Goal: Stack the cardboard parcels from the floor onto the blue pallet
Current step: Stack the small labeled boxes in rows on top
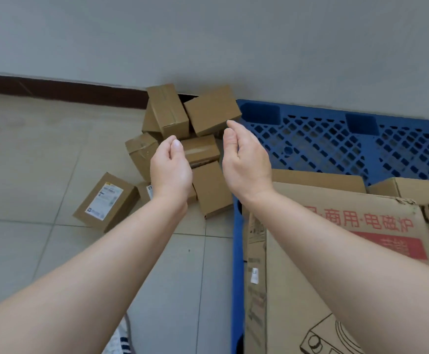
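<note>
Floor (42,154): L hand (170,169), R hand (246,164) cupped, empty, above parcels (212,109).

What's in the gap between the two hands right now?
Head view: a small taped parcel shows between the left hand and the right hand. Both hands are empty.
</note>
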Demonstrator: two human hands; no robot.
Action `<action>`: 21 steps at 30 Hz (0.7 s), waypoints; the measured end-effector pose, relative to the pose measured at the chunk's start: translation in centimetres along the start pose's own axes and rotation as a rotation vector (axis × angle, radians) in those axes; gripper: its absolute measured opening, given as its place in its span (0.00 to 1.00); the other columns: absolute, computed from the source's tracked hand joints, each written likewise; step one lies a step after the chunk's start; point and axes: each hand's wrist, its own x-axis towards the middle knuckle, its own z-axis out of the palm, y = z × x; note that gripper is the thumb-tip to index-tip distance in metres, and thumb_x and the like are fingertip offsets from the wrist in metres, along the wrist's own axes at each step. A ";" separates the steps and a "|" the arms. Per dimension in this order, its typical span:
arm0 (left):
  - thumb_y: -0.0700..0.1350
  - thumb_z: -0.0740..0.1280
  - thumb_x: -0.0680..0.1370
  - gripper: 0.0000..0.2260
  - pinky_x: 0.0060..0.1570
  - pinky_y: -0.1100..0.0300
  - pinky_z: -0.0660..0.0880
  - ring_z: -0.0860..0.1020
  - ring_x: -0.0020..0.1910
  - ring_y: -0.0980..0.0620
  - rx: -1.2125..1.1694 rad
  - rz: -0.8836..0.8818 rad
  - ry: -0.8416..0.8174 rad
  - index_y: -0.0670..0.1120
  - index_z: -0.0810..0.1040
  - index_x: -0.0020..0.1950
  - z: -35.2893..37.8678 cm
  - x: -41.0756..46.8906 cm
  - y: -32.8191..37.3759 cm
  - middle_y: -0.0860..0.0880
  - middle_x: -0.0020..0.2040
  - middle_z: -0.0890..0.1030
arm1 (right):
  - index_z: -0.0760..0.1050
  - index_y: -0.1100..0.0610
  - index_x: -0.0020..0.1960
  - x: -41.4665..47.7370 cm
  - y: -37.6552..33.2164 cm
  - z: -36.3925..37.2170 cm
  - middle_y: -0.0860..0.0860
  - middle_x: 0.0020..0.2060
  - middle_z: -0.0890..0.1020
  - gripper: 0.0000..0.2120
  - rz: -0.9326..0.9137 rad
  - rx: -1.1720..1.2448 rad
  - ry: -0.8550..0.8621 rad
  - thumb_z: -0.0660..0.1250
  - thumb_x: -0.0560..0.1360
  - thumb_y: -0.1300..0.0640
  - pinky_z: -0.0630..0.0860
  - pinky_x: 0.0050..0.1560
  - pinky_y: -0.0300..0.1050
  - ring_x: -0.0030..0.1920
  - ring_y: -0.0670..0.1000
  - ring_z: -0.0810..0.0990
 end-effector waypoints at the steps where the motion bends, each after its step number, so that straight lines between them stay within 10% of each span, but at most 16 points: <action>1: 0.49 0.54 0.83 0.18 0.69 0.51 0.67 0.70 0.67 0.53 0.002 -0.011 0.018 0.49 0.69 0.71 -1.5 1.2 -0.7 0.52 0.68 0.73 | 0.66 0.53 0.71 0.1 -0.6 1.6 0.47 0.68 0.71 0.20 -0.001 0.006 -0.020 0.50 0.82 0.50 0.62 0.65 0.41 0.68 0.46 0.67; 15: 0.48 0.53 0.83 0.17 0.69 0.59 0.65 0.70 0.66 0.58 0.138 -0.075 0.092 0.48 0.70 0.70 -17.4 16.1 -9.8 0.52 0.68 0.73 | 0.67 0.54 0.69 0.4 -5.2 23.8 0.47 0.65 0.74 0.19 0.110 0.069 -0.173 0.49 0.82 0.51 0.62 0.60 0.38 0.66 0.48 0.69; 21: 0.47 0.53 0.83 0.16 0.55 0.63 0.70 0.75 0.51 0.63 0.183 -0.098 0.085 0.46 0.74 0.66 -20.6 20.8 -14.5 0.57 0.53 0.78 | 0.70 0.56 0.66 0.1 -4.0 31.2 0.49 0.60 0.77 0.18 0.172 0.079 -0.191 0.49 0.82 0.52 0.64 0.57 0.41 0.62 0.50 0.72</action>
